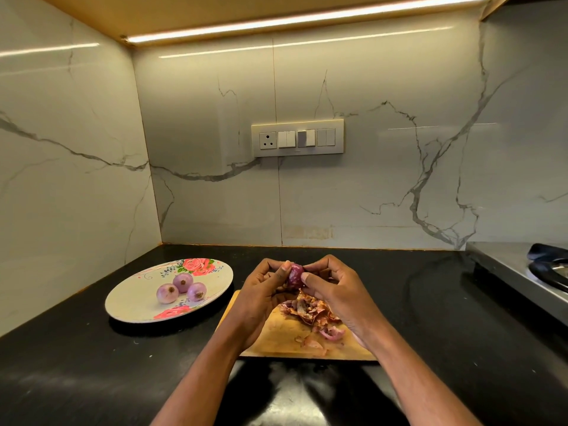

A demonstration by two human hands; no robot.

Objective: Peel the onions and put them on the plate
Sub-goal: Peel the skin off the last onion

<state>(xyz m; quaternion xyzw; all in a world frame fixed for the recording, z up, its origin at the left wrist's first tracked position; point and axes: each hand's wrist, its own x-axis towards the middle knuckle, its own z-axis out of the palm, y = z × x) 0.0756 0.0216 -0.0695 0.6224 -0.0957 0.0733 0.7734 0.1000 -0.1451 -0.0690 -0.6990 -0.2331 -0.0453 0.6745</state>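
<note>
Both hands are up over the far end of the cutting board (276, 336), working one small onion (295, 274) between them. Left hand (261, 290) curls round the onion's left side, thumb tip pressed on its top; right hand (330, 287) pinches it from the right with thumb and curled fingers. Onion shows dark purple, shiny, mostly bare; can't tell if a last bit of skin is under the fingers. Directly below the hands, a heap of dry peels (310, 312) sits on the board's right half, a few loose scraps nearer the board's front edge. Board lies mid-worktop (76, 364), toward the front. Left of the board, near the worktop's back-left corner, the floral plate (129, 305) holds three peeled onions (182, 289) bunched together and touching at the plate's middle. Stove (522, 272) at the worktop's right edge, well apart. Step in hand, as I judge: peeling the fourth onion, probably close to done. No unpeeled onions visible elsewhere, so this looks like the last. Next move calls for stripping any leftover skin onto the heap, then carrying the onion left and setting it on bare plate beside the three without knocking them.
</note>
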